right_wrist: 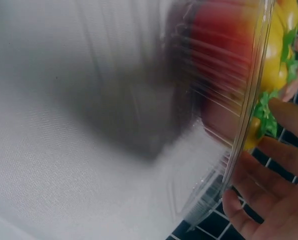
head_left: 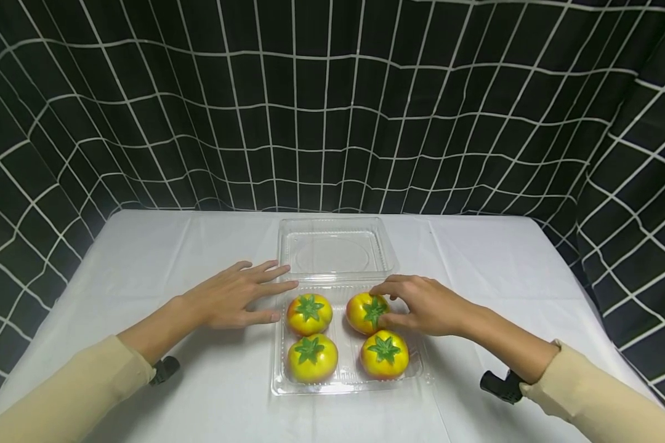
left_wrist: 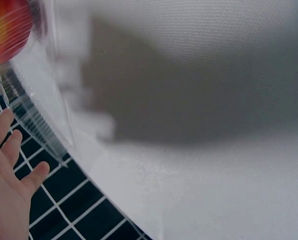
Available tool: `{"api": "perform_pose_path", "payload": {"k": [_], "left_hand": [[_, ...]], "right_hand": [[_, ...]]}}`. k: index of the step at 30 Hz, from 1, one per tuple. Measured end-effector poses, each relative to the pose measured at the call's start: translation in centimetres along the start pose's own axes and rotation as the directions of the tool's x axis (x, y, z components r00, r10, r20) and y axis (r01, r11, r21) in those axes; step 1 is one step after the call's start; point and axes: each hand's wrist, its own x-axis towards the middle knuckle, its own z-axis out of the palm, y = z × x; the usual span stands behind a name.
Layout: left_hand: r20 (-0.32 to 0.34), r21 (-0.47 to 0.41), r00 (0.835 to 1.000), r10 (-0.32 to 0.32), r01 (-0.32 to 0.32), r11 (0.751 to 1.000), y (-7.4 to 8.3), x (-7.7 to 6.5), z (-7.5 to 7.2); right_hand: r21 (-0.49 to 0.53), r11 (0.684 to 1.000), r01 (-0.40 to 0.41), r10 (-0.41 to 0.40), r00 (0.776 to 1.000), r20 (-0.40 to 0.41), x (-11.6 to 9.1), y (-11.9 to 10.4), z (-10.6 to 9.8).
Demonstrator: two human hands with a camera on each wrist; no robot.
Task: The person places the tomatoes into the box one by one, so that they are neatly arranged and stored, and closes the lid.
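Several yellow-and-red tomatoes with green leafy tops sit in the base of a clear plastic clamshell box (head_left: 346, 389). My right hand (head_left: 429, 304) grips the back right tomato (head_left: 360, 312), fingertips at its far side and thumb by its green top. In the right wrist view, the thumb and fingers (right_wrist: 276, 162) reach past the box wall around a tomato. The front right tomato (head_left: 384, 363) lies just below the thumb. My left hand (head_left: 238, 298) hovers at the box's left edge, fingers spread and holding nothing, nearest the back left tomato (head_left: 305, 323). The front left tomato (head_left: 313, 369) sits in front of that one.
The box's clear lid (head_left: 332, 246) lies folded open behind the base. A white cloth (head_left: 210, 387) covers the table. Dark curtains (head_left: 310, 123) with a white grid hang behind and at both sides. A black wrist camera (head_left: 501, 387) sits under the right sleeve.
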Motion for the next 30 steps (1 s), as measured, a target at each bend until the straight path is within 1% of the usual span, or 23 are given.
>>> {"api": "perform_pose_path", "payload": {"k": [3,6,9,12,14,16,18,19,20,21,22,24,25,27,29,30], "left_hand": [[-0.001,-0.002,1.0,-0.003,0.003,1.0,0.0,-0.1,0.0],[-0.001,-0.004,1.0,-0.008,0.008,1.0,0.1,-0.1,0.0],[0.0,-0.013,1.0,-0.015,0.015,1.0,0.1,-0.2,-0.1],[-0.008,-0.033,0.999,-0.034,0.034,0.999,0.0,-0.1,-0.2],[-0.021,-0.053,0.998,-0.063,0.062,0.997,-0.1,-0.1,-0.2],[-0.037,-0.086,0.993,-0.108,0.104,0.991,-0.2,0.1,-0.3],[-0.048,-0.152,0.984,-0.171,0.161,0.975,-0.2,0.3,-0.3],[-0.045,-0.202,0.978,-0.204,0.191,0.961,-0.2,0.4,-0.3],[-0.039,-0.264,0.97,-0.239,0.221,0.939,-0.2,0.6,-0.3],[-0.03,-0.327,0.961,-0.274,0.249,0.912,-0.1,0.8,-0.4],[-0.016,-0.392,0.95,-0.311,0.28,0.876,-0.1,1.0,-0.4],[0.012,-0.522,0.928,-0.373,0.324,0.789,0.0,1.5,-0.6],[0.027,-0.582,0.916,-0.401,0.34,0.739,0.1,1.7,-0.7],[0.066,-0.696,0.889,-0.454,0.367,0.617,0.2,2.3,-1.0],[0.11,-0.793,0.86,-0.499,0.378,0.478,0.2,2.8,-1.3],[0.133,-0.828,0.843,-0.52,0.383,0.409,0.3,3.1,-1.5]], "right_hand": [[0.009,1.0,-0.008,0.008,1.0,0.006,0.1,0.2,0.0],[0.028,0.999,-0.016,0.016,1.0,-0.005,0.3,0.4,-0.2],[0.056,0.998,-0.028,0.03,0.999,-0.038,0.4,0.8,-0.5],[0.084,0.995,-0.046,0.054,0.994,-0.097,0.7,1.3,-1.0],[0.106,0.993,-0.058,0.073,0.987,-0.142,1.0,1.9,-1.3],[0.133,0.988,-0.075,0.099,0.978,-0.183,1.3,2.5,-1.6],[0.168,0.98,-0.104,0.138,0.968,-0.208,1.6,3.2,-1.8],[0.188,0.974,-0.124,0.164,0.964,-0.212,1.7,3.6,-1.9],[0.207,0.967,-0.146,0.19,0.959,-0.212,1.8,3.9,-1.9],[0.227,0.959,-0.172,0.22,0.954,-0.204,1.9,4.3,-1.9],[0.245,0.949,-0.2,0.25,0.949,-0.192,2.0,4.6,-2.0],[0.282,0.926,-0.252,0.303,0.94,-0.154,2.1,5.2,-1.9],[0.296,0.915,-0.276,0.325,0.936,-0.132,2.2,5.5,-1.9],[0.328,0.891,-0.315,0.361,0.929,-0.086,2.4,6.0,-1.8],[0.373,0.866,-0.334,0.378,0.925,-0.047,2.6,6.4,-1.7],[0.396,0.852,-0.343,0.385,0.922,-0.031,2.8,6.6,-1.6]]}}
